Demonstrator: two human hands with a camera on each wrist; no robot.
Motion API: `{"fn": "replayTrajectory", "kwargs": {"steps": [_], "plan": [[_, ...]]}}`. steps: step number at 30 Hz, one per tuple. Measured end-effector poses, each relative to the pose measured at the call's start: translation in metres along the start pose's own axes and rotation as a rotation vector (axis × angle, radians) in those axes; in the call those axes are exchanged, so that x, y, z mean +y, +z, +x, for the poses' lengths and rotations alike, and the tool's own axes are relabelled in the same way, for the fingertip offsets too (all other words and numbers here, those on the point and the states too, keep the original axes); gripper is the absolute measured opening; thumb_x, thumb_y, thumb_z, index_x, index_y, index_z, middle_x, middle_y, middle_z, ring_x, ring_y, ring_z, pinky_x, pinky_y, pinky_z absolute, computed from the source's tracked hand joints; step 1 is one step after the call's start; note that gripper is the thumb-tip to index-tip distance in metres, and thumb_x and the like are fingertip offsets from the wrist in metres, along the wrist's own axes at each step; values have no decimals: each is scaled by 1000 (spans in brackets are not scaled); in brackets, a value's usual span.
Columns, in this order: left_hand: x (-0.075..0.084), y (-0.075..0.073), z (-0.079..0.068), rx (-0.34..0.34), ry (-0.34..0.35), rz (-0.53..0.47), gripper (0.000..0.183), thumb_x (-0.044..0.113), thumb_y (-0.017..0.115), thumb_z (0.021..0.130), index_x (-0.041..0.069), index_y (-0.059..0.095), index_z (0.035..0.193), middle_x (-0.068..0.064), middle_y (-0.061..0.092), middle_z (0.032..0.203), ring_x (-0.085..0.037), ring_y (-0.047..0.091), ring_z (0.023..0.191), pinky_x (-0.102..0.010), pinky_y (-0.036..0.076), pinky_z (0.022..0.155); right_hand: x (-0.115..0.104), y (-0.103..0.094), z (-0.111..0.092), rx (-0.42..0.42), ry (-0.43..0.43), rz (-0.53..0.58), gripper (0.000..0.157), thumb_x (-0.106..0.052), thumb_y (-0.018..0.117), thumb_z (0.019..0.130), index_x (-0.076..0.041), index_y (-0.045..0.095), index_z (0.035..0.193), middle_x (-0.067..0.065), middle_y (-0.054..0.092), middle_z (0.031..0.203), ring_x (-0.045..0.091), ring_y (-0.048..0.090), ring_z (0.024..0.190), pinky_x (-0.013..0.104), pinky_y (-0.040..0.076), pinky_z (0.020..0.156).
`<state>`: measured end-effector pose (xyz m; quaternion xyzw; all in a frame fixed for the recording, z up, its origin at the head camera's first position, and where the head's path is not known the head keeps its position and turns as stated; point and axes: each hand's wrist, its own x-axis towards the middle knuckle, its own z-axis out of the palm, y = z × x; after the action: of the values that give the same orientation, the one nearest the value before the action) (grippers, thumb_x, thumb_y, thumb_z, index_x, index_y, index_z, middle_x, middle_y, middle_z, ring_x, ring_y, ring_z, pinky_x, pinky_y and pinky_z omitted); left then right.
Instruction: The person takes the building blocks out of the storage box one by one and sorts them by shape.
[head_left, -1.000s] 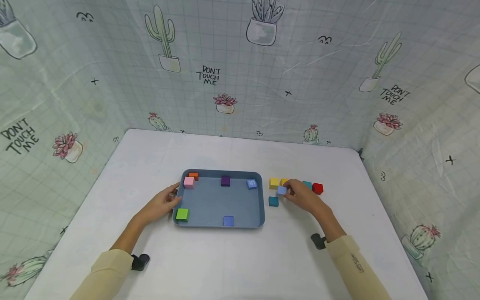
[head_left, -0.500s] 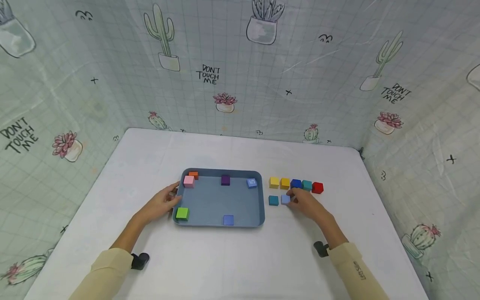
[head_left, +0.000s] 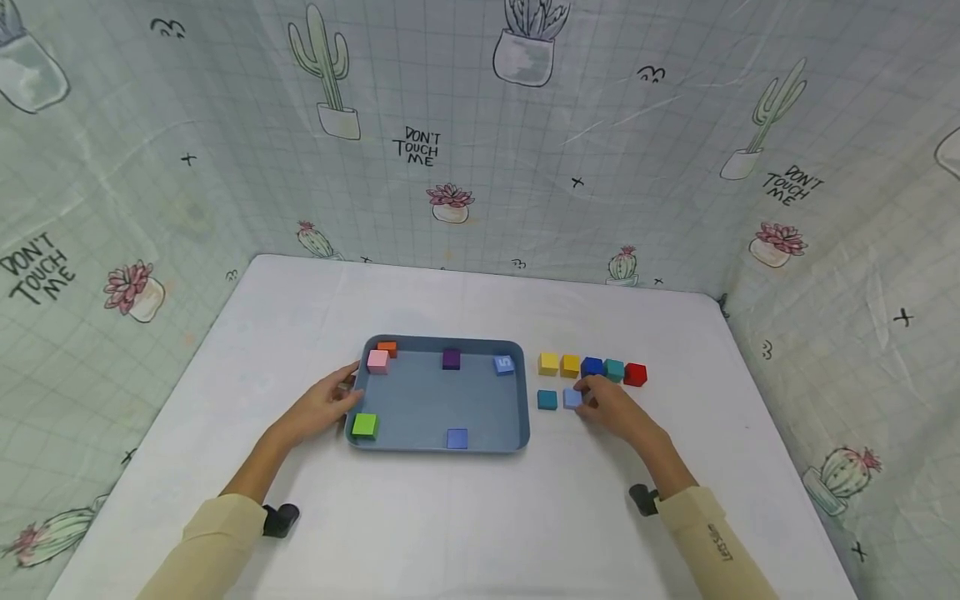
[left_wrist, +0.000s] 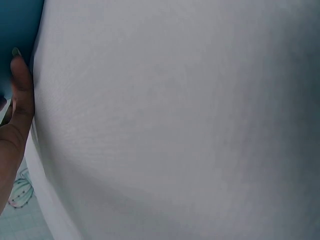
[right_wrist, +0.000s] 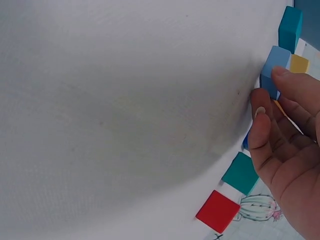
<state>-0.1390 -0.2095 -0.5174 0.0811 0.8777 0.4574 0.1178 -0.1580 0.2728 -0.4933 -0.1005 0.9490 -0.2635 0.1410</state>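
At the left side of the blue-grey tray (head_left: 408, 408), my left hand (head_left: 322, 406) grips the rim; its other fingers are partly hidden. In the left wrist view, one fingertip of that hand (left_wrist: 20, 95) lies against the tray (left_wrist: 17, 25). With thumb and fingers, my right hand (head_left: 613, 408) pinches a light blue block (head_left: 571, 399) low at the table, just right of a teal block (head_left: 547, 400). Behind it runs a row of blocks: two yellow (head_left: 548, 363), a dark blue (head_left: 592, 367), a teal (head_left: 613, 370) and a red (head_left: 635, 374).
Inside the tray lie an orange block (head_left: 387, 349), a pink block (head_left: 378, 362), a purple block (head_left: 451, 359), a green block (head_left: 365, 426) and two blue blocks (head_left: 457, 438). A white cloth covers the table (head_left: 450, 525); patterned curtains (head_left: 480, 125) stand around it.
My right hand has brought the light blue block from in front of the yellow blocks toward me and slightly right, beside the teal block. My left hand stays at the tray.
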Motion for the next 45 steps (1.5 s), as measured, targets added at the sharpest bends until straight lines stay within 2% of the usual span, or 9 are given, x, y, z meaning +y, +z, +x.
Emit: {"fn": "replayTrajectory", "kwargs": {"steps": [6,11,17,23,28,34,36,41,45], "plan": [[-1,-2,2,-4,-1,15,63,22,55,95,-2,27,146,-22,48,125,-28,52,98,-36,48,76,-1,-1,0,22,-19,-35,40,-11,75,81,-5,59,116,7,55,104,20,56,88,32,51,75],[-1,-4,2,-5,-5,7,63,22,55,95,-2,26,146,-23,46,127,-28,52,99,-36,48,76,-7,-5,1,70,-50,-63,43,-15,74,82,-4,57,120,10,52,109,19,54,85,28,51,72],[0,-6,1,-9,5,-4,63,22,55,96,-4,25,146,-25,45,128,-28,52,99,-33,48,74,-23,-9,9,110,-106,-74,43,-19,72,85,-3,56,121,12,55,110,20,54,84,27,51,69],[-2,-6,0,-1,2,-18,63,22,55,95,-3,26,146,-24,45,127,-27,53,98,-31,48,73,-45,-8,21,143,-183,-111,40,-20,71,86,-7,57,121,10,54,115,18,54,83,26,50,70],[-3,-5,-1,-1,-14,-29,64,22,56,95,-3,26,146,-23,45,126,-27,52,97,-31,48,71,-66,-3,33,111,-221,-114,41,-22,69,87,-7,57,123,11,55,117,19,54,85,27,49,74],[-6,-2,0,-2,-23,-39,64,23,56,95,-1,26,146,-22,45,126,-28,52,97,-30,49,70,-84,4,45,54,-286,-138,44,-18,68,88,-6,54,127,10,56,120,17,54,82,27,48,70],[-7,-1,1,-8,-21,-44,63,23,55,95,-1,26,146,-22,45,126,-27,52,97,-30,49,70,-88,6,48,33,-285,-144,44,-17,68,88,-5,54,128,10,56,121,18,56,86,28,49,73],[-8,0,1,-11,-13,-46,64,24,56,95,0,27,147,-21,46,127,-26,52,97,-33,49,72,-99,12,56,-14,-232,-189,48,-18,69,87,-6,52,130,9,55,125,23,55,110,35,46,89],[-9,-1,1,-8,-8,-32,64,24,56,95,0,27,147,-21,46,127,-26,53,97,-34,48,73,-106,16,63,-29,-216,-254,50,-22,70,86,-6,52,130,9,56,124,23,54,113,37,44,92]]}}
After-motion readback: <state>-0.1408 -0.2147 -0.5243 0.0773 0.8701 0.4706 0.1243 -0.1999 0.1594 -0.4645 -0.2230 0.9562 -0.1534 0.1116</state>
